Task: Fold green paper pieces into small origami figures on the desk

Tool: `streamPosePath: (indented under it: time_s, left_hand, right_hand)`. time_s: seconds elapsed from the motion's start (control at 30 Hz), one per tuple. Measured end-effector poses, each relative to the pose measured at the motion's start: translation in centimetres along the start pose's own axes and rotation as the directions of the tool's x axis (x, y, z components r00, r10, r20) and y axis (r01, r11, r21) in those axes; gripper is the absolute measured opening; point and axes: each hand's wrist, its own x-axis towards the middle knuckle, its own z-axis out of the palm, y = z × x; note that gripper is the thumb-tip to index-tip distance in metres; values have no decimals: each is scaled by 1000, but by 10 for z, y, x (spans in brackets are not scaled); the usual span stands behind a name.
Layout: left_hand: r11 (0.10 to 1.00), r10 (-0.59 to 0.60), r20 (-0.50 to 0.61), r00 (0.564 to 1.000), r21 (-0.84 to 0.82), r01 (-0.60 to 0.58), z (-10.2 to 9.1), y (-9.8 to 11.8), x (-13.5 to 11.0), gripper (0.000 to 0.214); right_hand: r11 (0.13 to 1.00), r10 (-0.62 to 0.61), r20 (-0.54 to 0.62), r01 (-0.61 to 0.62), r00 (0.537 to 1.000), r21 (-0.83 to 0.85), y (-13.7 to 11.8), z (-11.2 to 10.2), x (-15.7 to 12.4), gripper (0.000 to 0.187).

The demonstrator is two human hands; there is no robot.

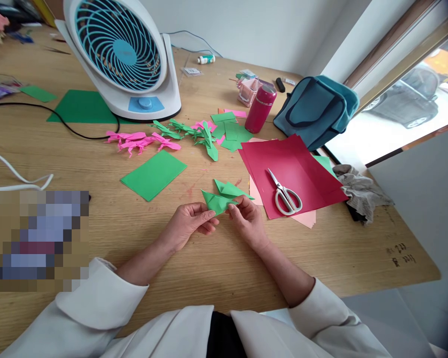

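Pinching folded green paper point(215, 202) w/ L hand point(188, 222) + R hand point(249, 223), thumbs vs. fingers, over near side of tbl. point(216, 278). Just beyond: 2nd folded green pc point(232, 189). Then scissors point(280, 187) on red sheets point(317, 184) to R, green sheet point(154, 175) to L; farther, pink figs point(136, 141), green figs point(209, 143), flask point(260, 109), fan point(125, 52).

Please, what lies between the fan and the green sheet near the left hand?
In the head view, pink folded figures and some green folded figures lie there.
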Motion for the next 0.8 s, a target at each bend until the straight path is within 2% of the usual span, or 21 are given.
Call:
streamPosePath:
  time_s: [0.23, 0.33, 0.43, 0.53, 0.8]
  left_hand:
    - [1000, 3, -23, 1000, 14, -3, 0, 0, -1, 52]
    - [1000, 20, -37, 999, 15, -20, 1, -1, -1, 52]
    - [998, 55, -37, 998, 11, -55, 2, -2, -1, 51]
    - [997, 81, -30, 996, 11, -81, 2, -3, -1, 49]
    - [999, 41, -20, 999, 17, -41, 0, -4, -1, 49]
  right_hand:
    - [999, -35, -2, 35, 999, -8, 1, 0, -2, 23]
    - [997, -37, -40, 40, 999, 59, 0, 3, -2, 24]
    - [983, 16, -64, -4, 998, 185, -3, 6, 1, 41]
    - [962, 102, -30, -91, 994, 258, -4, 8, 2, 41]
    - [966, 146, -39, -133, 989, 221, -7, 7, 3, 44]
